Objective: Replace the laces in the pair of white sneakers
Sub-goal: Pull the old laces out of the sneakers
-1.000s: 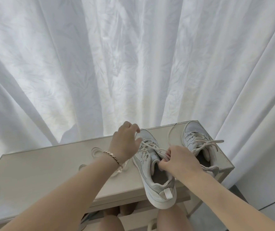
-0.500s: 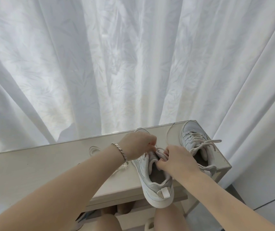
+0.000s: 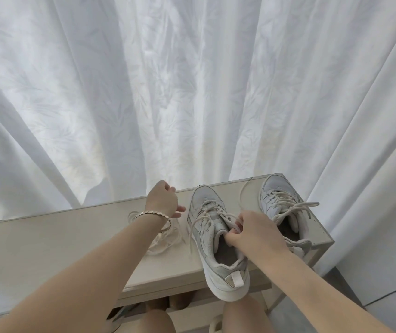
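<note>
Pale wooden table [image 3: 48, 248] holds everything. One white lace-up sneaker [image 3: 206, 236] sits right of the middle, its heel hanging over the front edge. The second white sneaker [image 3: 276, 195] stands to its right, by the table's right end. A loose heap of cream cord laces [image 3: 163, 239] lies just left of the first sneaker. White pleated fabric curtain [image 3: 192, 92] hangs right behind the table.

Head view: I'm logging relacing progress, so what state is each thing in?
Near sneaker: laces loosened, still threaded, heel overhanging the table edge.
Far sneaker: untied, still laced.
Spare laces: loose heap on the table.
Right grip: pinches the near sneaker's tongue.
Left grip: raised, fingers curled; hold unclear.
Curtain: drawn.
</note>
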`<state>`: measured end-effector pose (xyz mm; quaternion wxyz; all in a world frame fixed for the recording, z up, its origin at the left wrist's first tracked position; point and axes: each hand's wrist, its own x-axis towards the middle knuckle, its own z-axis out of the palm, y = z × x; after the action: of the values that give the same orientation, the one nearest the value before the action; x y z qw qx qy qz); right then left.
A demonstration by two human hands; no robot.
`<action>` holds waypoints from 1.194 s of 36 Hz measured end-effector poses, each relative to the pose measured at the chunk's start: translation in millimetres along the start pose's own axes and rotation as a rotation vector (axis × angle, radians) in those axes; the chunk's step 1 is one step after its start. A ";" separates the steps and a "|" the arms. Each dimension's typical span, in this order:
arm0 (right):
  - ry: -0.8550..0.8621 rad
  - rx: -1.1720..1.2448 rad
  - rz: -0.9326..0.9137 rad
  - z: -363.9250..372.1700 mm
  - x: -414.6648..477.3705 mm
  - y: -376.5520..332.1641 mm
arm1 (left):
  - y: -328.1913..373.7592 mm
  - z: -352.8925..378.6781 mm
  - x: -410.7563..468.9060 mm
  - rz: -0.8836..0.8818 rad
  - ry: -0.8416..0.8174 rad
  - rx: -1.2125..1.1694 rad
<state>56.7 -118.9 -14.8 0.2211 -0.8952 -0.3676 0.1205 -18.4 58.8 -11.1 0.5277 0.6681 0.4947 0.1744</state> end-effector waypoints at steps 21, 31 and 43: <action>-0.012 -0.072 -0.118 -28.3 10.4 -17.5 | -36.2 5.2 -68.0 0.508 -0.066 0.348; -0.300 -0.074 -0.191 -16.5 43.1 -30.8 | -44.5 7.2 -58.6 0.460 -0.067 0.227; -0.322 0.131 -0.220 -5.5 46.2 -31.4 | -48.9 17.0 -64.9 0.416 0.110 0.088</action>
<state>72.1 -67.9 2.8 0.2293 -0.8026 -0.4851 0.2607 -58.1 -7.4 -41.7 0.4229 0.7676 0.3813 0.2941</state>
